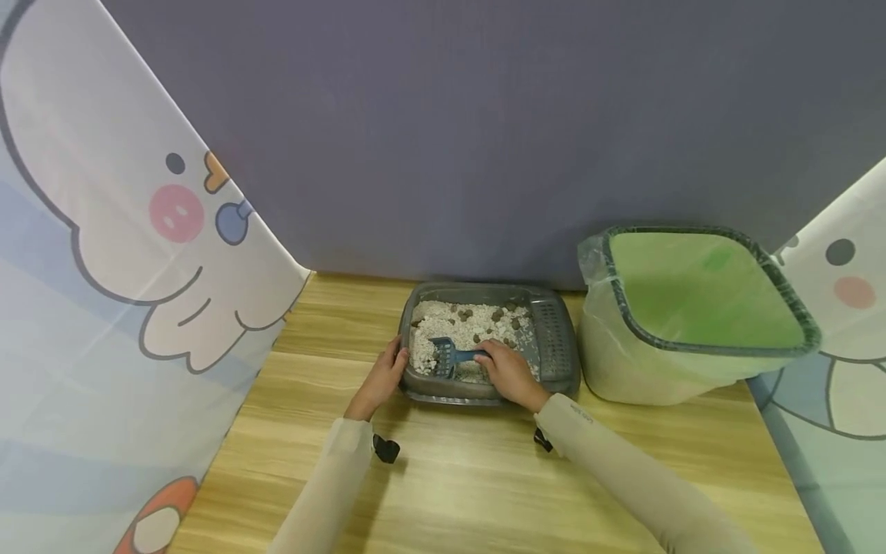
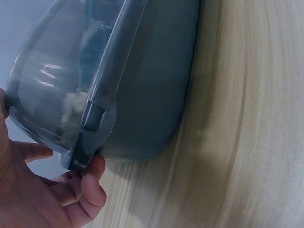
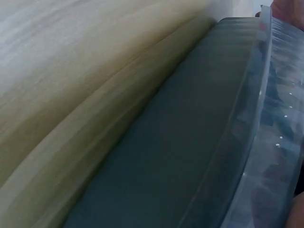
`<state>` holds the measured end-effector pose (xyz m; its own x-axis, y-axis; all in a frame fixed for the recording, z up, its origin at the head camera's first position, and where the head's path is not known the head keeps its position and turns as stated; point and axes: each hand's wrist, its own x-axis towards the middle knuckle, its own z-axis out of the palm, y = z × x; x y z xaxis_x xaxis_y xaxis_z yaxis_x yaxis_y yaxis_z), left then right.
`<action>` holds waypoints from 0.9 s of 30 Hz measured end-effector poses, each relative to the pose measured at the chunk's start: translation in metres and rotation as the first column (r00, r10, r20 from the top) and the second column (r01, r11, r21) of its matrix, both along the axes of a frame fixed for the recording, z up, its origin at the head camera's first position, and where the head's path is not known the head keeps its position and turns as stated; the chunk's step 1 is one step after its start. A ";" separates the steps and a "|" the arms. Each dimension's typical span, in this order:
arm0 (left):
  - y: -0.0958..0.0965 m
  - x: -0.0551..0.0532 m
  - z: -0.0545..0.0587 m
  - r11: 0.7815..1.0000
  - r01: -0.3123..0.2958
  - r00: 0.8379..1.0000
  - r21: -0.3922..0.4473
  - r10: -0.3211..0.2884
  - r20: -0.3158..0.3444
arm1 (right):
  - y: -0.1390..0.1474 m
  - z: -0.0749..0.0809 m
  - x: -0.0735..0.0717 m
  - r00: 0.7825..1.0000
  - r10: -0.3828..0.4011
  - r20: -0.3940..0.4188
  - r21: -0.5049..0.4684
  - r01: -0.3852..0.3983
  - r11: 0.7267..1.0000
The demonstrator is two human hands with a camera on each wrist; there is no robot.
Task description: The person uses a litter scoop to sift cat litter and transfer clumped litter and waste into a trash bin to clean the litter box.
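A grey litter box (image 1: 453,390) sits on the wooden table against the back wall, holding pale crumbly litter (image 1: 436,312) dotted with several brown lumps (image 1: 497,315). My left hand (image 1: 384,375) grips its left rim; in the left wrist view, fingers (image 2: 94,190) curl under the rim's edge. Inside the box, my right hand (image 1: 511,373) holds a blue slotted litter scoop (image 1: 444,358) by the handle. The scoop's head points left and lies in the litter near the front left. The right wrist view shows mostly the box's outer wall (image 3: 175,128); the scoop is not distinguishable there.
Close by the box's right side stands a large bin (image 1: 644,377) with a dark rim and a translucent liner, green inside. A grey wall (image 1: 415,138) rises behind, and printed cartoon panels (image 1: 104,231) flank the table (image 1: 450,477).
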<state>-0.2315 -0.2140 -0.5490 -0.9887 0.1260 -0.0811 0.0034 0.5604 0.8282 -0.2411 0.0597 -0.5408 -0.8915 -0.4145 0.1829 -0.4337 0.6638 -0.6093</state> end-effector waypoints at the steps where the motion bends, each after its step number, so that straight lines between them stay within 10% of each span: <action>1: 0.001 0.000 0.000 1.000 0.000 1.000 0.003 0.000 -0.001 | 0.001 0.000 0.000 1.000 -0.003 0.011 -0.008 0.003 1.000; 27: 0.002 0.005 0.000 1.000 -0.018 1.000 0.015 0.018 0.009 | 0.040 -0.003 0.015 0.948 -0.287 -0.139 -0.373 0.218 0.902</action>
